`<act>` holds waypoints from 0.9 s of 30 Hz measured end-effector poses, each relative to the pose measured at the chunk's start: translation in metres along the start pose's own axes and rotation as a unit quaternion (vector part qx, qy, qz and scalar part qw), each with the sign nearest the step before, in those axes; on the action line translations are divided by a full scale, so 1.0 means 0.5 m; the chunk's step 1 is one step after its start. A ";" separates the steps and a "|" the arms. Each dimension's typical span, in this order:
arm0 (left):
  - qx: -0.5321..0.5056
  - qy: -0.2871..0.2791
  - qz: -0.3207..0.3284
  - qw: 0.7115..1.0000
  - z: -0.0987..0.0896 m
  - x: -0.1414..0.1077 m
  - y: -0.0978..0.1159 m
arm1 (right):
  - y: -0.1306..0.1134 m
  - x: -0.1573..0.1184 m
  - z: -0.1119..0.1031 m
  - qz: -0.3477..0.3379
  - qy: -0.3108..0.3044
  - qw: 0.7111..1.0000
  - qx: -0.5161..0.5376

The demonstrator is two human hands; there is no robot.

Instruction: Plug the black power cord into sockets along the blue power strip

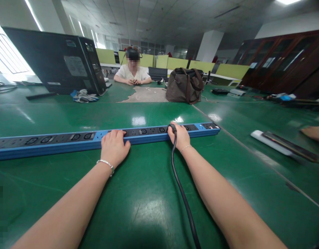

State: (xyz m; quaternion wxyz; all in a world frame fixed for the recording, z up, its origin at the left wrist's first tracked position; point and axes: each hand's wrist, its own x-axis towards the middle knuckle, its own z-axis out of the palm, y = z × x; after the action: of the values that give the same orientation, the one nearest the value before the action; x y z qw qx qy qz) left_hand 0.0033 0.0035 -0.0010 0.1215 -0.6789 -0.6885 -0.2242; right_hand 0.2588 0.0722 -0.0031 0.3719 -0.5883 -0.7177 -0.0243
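A long blue power strip (138, 140) with black sockets lies across the green table in front of me. My left hand (114, 147) grips it near the middle, fingers over the top and thumb at the front side. Farther right, my right hand (182, 138) is closed around a black power plug (172, 128) at the strip's socket face. From the plug a thick black cord (181, 186) runs down toward me and out of the bottom of the view. My fingers partly hide the plug, so I cannot tell how deep it sits in a socket.
A black computer case (58, 62) stands back left, with grey-blue gloves (84, 97) beside it. A brown bag (184, 84) sits farther back. Across the table is a seated person (133, 71). At right, another person's bare limb (315, 134) shows near a white-and-black bar (281, 143).
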 end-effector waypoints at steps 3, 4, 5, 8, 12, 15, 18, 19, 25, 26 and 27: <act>-0.001 0.000 0.000 1.000 -0.001 0.001 0.000 | 0.004 0.001 0.009 0.001 0.007 1.000 0.011; -0.001 -0.001 0.000 1.000 -0.001 0.001 0.000 | 0.005 0.001 0.011 0.003 0.010 1.000 0.015; 0.001 -0.003 0.000 1.000 -0.002 0.001 0.000 | 0.006 0.001 0.012 0.005 0.015 1.000 0.021; 0.001 -0.006 -0.002 1.000 -0.003 0.002 0.001 | 0.007 0.001 0.015 0.010 0.030 0.999 0.038; -0.002 -0.006 -0.004 1.000 -0.003 0.002 0.000 | 0.007 0.001 0.020 0.018 0.042 0.998 0.054; -0.001 -0.008 -0.004 1.000 -0.003 0.002 0.001 | 0.006 -0.001 0.022 0.023 0.042 0.997 0.059; -0.002 -0.010 -0.006 1.000 -0.005 0.002 0.002 | 0.005 0.000 0.021 0.022 0.044 0.997 0.067; -0.002 -0.010 -0.006 1.000 -0.005 0.002 0.002 | 0.006 0.001 0.020 0.026 0.047 0.996 0.077; 0.002 -0.014 -0.008 1.000 -0.004 0.003 0.001 | 0.033 0.030 -0.001 0.110 0.125 0.958 0.232; 0.003 -0.014 -0.008 1.000 -0.004 0.003 0.000 | 0.045 0.034 -0.008 0.110 0.128 0.956 0.241; 0.004 -0.013 -0.008 1.000 -0.004 0.003 0.000 | 0.059 0.038 -0.015 0.109 0.131 0.955 0.245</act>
State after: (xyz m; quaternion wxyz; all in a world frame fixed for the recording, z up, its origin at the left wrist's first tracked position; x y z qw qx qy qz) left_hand 0.0030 0.0038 0.0013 0.1132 -0.6758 -0.6964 -0.2134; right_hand 0.2876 0.0932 0.0011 0.5955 -0.5458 -0.5780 0.1160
